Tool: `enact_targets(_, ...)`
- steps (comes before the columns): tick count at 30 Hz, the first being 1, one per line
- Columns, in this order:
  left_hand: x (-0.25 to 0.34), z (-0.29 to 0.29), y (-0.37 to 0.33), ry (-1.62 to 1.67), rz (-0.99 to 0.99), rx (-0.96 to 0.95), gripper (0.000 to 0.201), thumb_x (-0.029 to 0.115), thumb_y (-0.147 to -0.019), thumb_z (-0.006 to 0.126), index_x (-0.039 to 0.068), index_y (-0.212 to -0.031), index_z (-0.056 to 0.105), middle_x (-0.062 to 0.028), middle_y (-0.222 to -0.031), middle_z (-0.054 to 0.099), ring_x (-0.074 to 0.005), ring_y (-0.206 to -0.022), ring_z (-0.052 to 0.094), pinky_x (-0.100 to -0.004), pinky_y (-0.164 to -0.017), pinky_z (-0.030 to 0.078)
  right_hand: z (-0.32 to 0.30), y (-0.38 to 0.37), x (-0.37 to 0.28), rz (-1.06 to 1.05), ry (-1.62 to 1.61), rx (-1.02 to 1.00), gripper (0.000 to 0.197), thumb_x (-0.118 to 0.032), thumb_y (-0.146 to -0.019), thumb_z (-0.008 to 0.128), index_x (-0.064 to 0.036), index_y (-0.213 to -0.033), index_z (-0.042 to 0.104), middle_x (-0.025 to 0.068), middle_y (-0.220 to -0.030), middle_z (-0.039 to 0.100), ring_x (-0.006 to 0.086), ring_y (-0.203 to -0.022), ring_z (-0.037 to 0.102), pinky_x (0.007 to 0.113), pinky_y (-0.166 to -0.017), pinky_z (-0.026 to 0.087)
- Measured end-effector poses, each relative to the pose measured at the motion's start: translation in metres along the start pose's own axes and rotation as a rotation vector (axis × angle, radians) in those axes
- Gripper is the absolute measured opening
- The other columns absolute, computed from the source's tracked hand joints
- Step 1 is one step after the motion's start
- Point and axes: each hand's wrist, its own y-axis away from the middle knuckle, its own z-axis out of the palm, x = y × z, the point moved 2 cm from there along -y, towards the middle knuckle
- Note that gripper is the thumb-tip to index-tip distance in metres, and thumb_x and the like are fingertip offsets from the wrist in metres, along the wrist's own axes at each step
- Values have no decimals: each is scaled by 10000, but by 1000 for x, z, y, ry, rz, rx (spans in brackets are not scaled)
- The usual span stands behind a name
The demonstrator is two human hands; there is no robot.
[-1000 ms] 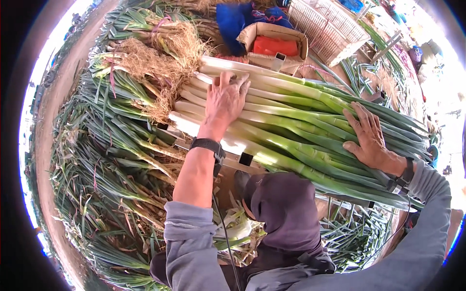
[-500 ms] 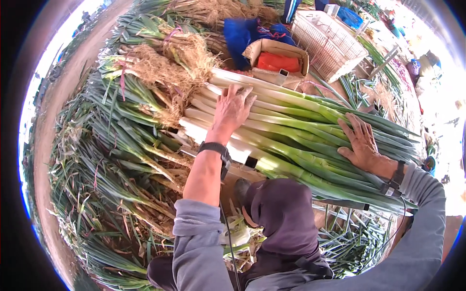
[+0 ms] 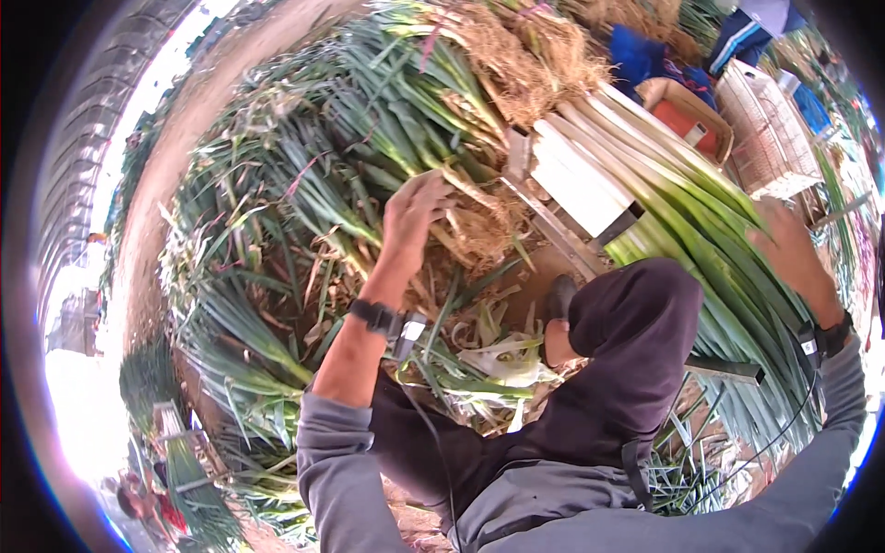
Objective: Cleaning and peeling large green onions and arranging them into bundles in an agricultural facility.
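My left hand (image 3: 417, 214) reaches over the heap of untrimmed leeks (image 3: 396, 129), its fingers loosely bent and apart beside a leek's pale stalk and root end (image 3: 479, 198). Nothing shows in its grasp. To the right, a bundle of cleaned leeks (image 3: 673, 175) lies slanting, white ends far and green leaves toward me. At the far-right side of that bundle is my right hand (image 3: 788, 244), smeared by motion, its fingers hard to make out. A white flat-sided metal piece (image 3: 585, 180) lies along the left side of the bundle's white ends.
Past the bundle stand a cardboard box (image 3: 687, 115) with something red inside and a white plastic crate (image 3: 765, 129). A metal bar (image 3: 553, 230) runs between heap and bundle. Peeled leaves (image 3: 498, 355) litter the ground by my foot. Another person's leg (image 3: 737, 41) is at top right.
My view has swung left. My left hand has left the cleaned leeks' white ends and moved over the untrimmed heap. My right hand, earlier spread flat on the green leaves, is now blurred at the bundle's side.
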Motion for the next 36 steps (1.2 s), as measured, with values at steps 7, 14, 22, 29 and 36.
enact_targets(7,1,-146,101,301,34,416,348,292,-1025,628,46,-1270,646,-55,-1062,689,-163,-955,664,-317,-899,544,-60,-36,-163,-473,-495,160,454,-332,-1012,604,32,-1282,623,218,-1227,657,348,-1183,627,418,-1044,458)
enact_targets(14,25,-166,179,415,118,404,348,278,-1029,630,28,-1272,648,-56,-1028,705,-159,-938,676,-316,-855,567,-34,-94,-350,-761,-868,-127,528,-509,-995,602,0,-1108,686,74,-919,645,164,-815,588,339,-739,494)
enact_targets(22,43,-193,213,465,189,380,327,246,-1028,627,47,-1286,660,-26,-1033,705,-137,-924,660,-291,-838,557,131,-140,-500,-477,-1204,-464,370,-406,-990,658,-36,-993,677,90,-924,656,181,-837,599,323,-775,510)
enact_targets(29,10,-201,221,764,-44,492,331,199,-1065,548,-12,-1316,595,-46,-995,677,-112,-820,624,-270,-765,538,293,-175,-562,-175,-1227,-441,453,-368,-953,674,65,-1083,652,172,-950,695,288,-896,658,423,-805,496)
enact_targets(36,17,-204,216,637,23,641,400,217,-1097,460,-53,-1388,506,-66,-954,648,-113,-763,597,-232,-660,519,371,-191,-597,-186,-1028,-448,490,-354,-958,641,69,-1196,580,243,-1035,682,383,-962,665,467,-849,499)
